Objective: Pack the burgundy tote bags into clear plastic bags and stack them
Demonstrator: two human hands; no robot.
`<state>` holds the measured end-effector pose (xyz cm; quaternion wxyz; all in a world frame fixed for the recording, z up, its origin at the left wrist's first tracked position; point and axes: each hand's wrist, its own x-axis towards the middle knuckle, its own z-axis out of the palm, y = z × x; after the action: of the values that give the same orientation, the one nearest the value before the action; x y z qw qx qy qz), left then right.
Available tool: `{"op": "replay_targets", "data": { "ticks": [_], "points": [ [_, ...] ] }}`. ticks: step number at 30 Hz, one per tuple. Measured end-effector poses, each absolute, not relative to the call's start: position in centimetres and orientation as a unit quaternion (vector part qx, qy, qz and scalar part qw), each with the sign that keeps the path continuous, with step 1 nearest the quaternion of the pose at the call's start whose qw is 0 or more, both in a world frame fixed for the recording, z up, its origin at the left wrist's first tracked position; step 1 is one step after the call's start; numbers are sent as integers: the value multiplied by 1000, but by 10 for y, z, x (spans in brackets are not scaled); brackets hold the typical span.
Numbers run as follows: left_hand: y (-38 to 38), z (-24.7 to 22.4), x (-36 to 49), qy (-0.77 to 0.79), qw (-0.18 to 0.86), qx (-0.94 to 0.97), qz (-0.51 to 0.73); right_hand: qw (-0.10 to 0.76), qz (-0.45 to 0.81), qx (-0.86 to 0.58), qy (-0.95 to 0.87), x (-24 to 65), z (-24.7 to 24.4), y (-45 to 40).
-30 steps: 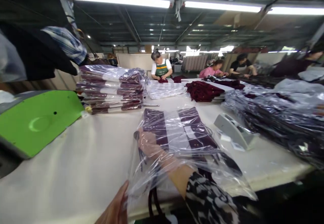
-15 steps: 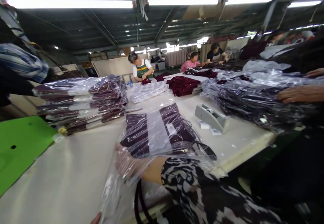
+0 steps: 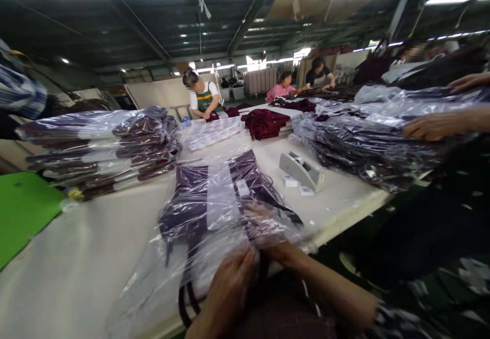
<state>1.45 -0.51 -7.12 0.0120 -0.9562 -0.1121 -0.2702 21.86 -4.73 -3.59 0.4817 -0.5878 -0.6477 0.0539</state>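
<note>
One pale table [image 3: 95, 242] runs under both hands, its near left part cut off by the frame. Beyond the right hand [image 3: 264, 221], to the right, lies one broad heap of plastic-wrapped dark garments [image 3: 356, 145]; its bags overlap too much to count. One stack of bagged garments [image 3: 115, 147] stands ahead and left of the left hand [image 3: 231, 275], at least four layers high. One dark bagged garment [image 3: 191, 193] with a pale central band lies on the table directly ahead of the left hand. The right hand rests over its near right part beneath clear film, fingers extended and somewhat apart, blurred by glare. The left hand touches the bag's near edge, fingers close together; whether they grip it I cannot tell. One green panel [image 3: 26, 211], cut off, is far to the left. One maroon cloth pile [image 3: 265, 123], one tape dispenser [image 3: 302, 170] and two small white pieces [image 3: 297, 186] sit beyond the right hand. At least four people are around, one partly hidden; two co-worker hands [image 3: 432, 127] reach in at the right, their arms cut off.
</note>
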Motion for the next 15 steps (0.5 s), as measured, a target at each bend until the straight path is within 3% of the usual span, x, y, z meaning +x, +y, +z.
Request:
{"op": "replay_targets", "data": {
  "ticks": [4, 7, 15],
  "points": [
    [23, -59, 119, -105, 30, -981, -162, 561, 13, -684, -466, 278, -74, -131],
    [41, -46, 178, -115, 24, -988, -101, 565, -12, -729, -387, 283, -89, -160],
    [54, -31, 228, -53, 34, -993, -98, 510, -179, -665, -515, 284, -82, -192]
  ]
}}
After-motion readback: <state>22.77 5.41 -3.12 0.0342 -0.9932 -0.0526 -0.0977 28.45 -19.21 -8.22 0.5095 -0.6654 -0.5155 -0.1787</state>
